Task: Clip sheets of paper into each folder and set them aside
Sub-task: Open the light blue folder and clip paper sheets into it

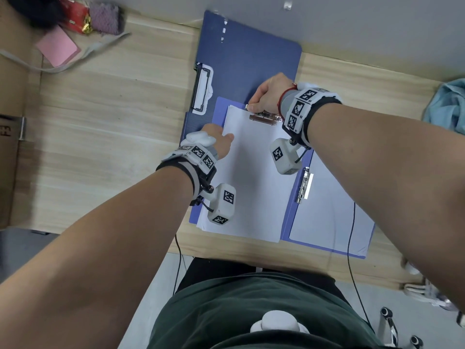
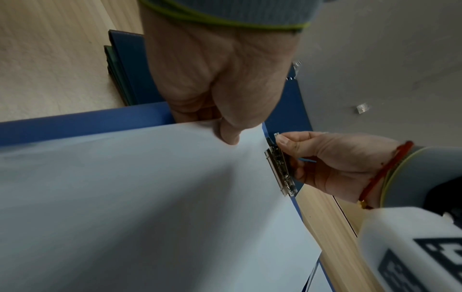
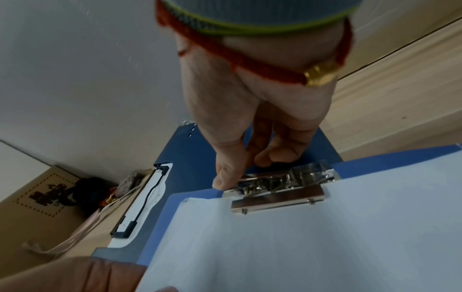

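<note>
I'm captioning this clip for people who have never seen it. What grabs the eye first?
The white sheets of paper on the open light-blue folder at the desk's near edge. The right hand pinches the metal clip at their top while the left hand holds their left edge. A darker blue folder lies behind.

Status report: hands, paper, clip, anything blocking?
Left hand pinching paper stack edge. Right hand gripping metal clip lever on light blue folder. Nothing blocking.
</note>
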Tool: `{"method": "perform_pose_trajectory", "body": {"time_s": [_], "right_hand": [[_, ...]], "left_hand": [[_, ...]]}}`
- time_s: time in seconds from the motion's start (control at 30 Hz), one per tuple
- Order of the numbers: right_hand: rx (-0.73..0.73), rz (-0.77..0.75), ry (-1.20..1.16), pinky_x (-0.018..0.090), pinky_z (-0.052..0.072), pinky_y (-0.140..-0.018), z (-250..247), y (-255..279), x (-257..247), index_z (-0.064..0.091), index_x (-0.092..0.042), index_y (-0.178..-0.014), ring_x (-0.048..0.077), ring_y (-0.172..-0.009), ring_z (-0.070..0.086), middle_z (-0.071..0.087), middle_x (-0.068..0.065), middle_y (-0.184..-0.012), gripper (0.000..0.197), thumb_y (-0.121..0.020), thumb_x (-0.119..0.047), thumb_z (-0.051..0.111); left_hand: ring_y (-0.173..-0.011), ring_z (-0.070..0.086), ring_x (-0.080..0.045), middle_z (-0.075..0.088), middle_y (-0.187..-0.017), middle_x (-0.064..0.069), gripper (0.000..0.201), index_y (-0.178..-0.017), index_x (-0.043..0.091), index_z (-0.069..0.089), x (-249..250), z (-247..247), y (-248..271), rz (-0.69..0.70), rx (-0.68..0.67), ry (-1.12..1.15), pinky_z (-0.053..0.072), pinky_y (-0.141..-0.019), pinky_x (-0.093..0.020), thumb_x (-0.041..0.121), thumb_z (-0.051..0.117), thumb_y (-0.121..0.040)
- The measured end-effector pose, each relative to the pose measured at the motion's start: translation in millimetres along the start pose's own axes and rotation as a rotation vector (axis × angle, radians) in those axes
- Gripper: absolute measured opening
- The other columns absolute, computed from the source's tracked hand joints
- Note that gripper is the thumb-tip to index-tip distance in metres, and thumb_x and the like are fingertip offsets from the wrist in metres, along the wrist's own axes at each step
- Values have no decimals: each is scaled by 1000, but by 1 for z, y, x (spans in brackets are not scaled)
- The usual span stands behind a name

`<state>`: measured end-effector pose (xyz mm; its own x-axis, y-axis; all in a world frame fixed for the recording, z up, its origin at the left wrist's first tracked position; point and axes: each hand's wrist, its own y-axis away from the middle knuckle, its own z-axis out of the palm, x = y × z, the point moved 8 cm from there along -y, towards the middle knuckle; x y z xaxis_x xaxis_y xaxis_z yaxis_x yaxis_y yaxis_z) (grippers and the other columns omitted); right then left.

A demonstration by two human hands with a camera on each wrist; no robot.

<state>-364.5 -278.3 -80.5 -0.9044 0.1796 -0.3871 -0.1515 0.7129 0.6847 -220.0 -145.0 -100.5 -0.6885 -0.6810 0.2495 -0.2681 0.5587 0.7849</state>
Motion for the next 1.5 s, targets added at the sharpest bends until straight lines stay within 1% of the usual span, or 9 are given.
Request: {"method": "perform_pose_trajectory", "body": {"time_s": [0.3, 0.5, 0.8, 1.0, 1.1, 1.17, 1.27, 1.37, 1.5], "right_hand": [[13, 38, 78, 31, 59, -81, 9, -5, -4, 76, -25, -79, 14, -83, 71, 71, -10, -74, 14, -71, -35, 83], [73, 91, -50, 35, 53, -85, 3, -10, 8, 52, -24, -115, 22, -88, 59, 53, -7, -85, 62, -66, -40, 87], [121, 29, -124, 16, 50, -66, -2, 5, 13, 61, -23, -106, 15, -86, 63, 58, -7, -94, 40, -74, -35, 82], [118, 28, -77, 24, 47, -65, 4, 27, 24, 60, -19, -118, 22, -86, 58, 60, 1, -108, 45, -77, -30, 76], [140, 28, -67, 24, 46, -62, 5, 45, 31, 60, -21, -114, 25, -89, 62, 62, 5, -114, 39, -78, -29, 72], [131, 42, -91, 28, 53, -69, 10, 57, 38, 61, -22, -110, 26, -90, 65, 64, 6, -112, 33, -78, -26, 70], [64, 60, -91, 27, 52, -70, 20, 73, 52, 61, -21, -112, 24, -87, 62, 64, 4, -109, 31, -82, -25, 68], [-38, 75, -70, 27, 47, -67, 33, 93, 66, 61, -20, -114, 24, -90, 60, 63, 2, -106, 30, -86, -27, 68], [-174, 101, -122, 41, 58, -89, 57, 108, 81, 63, -23, -88, 29, -92, 70, 73, 12, -106, 12, -83, -32, 67]], "left_hand": [[-79, 51, -25, 56, -86, -8, 24, -86, 14, 55, 0, -2, -2, 49, 26, 46, 42, -73, -32, 36, 53, -96], [-80, 50, -24, 56, -87, -7, 23, -88, 15, 55, 0, -1, -4, 52, 20, 41, 40, -74, -30, 36, 53, -96], [-79, 55, -25, 59, -90, -6, 37, -94, 13, 64, 1, -18, 9, 27, -15, -195, 42, -72, -26, 48, 52, -93], [-55, 43, -18, 45, -66, -2, 50, -61, 15, 38, -11, -27, 26, -70, 14, -351, 34, -52, -24, 50, 65, -85], [-76, 49, -17, 45, -71, -3, 35, -71, 15, 43, -16, -26, 36, -115, -55, -346, 43, -69, -27, 37, 59, -93], [-95, 48, -16, 52, -89, -3, 21, -105, 10, 56, -24, -22, 42, -150, -66, -336, 39, -83, -28, 30, 52, -100], [-119, 54, -28, 54, -130, -16, 61, -136, 2, 42, -33, -17, 46, -89, 126, -300, 37, -84, -33, 27, 70, -88], [-120, 55, -34, 55, -132, -19, 68, -135, 2, 43, -39, -13, 62, -102, 193, -226, 45, -95, -40, 32, 74, -83], [-87, 65, -29, 66, -100, -6, 67, -111, 14, 58, -23, -23, 77, -101, 68, -334, 52, -74, -33, 68, 64, -72]]}}
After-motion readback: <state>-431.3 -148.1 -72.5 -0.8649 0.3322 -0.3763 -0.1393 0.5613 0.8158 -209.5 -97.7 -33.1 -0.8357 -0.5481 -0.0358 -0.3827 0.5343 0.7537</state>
